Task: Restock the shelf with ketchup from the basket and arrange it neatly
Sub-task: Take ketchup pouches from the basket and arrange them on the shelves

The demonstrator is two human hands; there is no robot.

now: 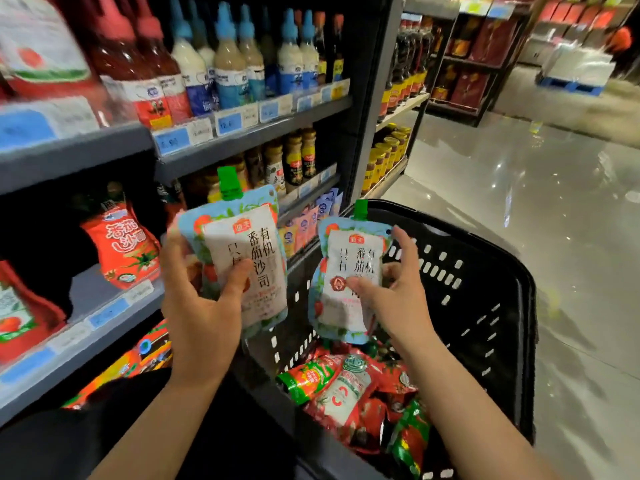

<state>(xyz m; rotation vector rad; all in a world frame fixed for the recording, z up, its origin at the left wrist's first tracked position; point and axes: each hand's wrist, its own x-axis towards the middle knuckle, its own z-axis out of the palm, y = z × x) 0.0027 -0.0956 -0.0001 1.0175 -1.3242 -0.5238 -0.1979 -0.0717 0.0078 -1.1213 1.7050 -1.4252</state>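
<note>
My left hand grips a light-blue and white ketchup pouch with a green cap, held upright in front of the shelf. My right hand holds a second pouch of the same kind over the black basket, thumb on its front and fingers behind it. Several red ketchup packs lie in the basket's bottom. A red ketchup pouch stands on the grey shelf to the left, beside a bare stretch of shelf board.
Sauce bottles with red and blue caps fill the upper shelf, and small jars stand on the one below. More red pouches sit at the far left. A shiny floor aisle runs to the right, with other racks behind it.
</note>
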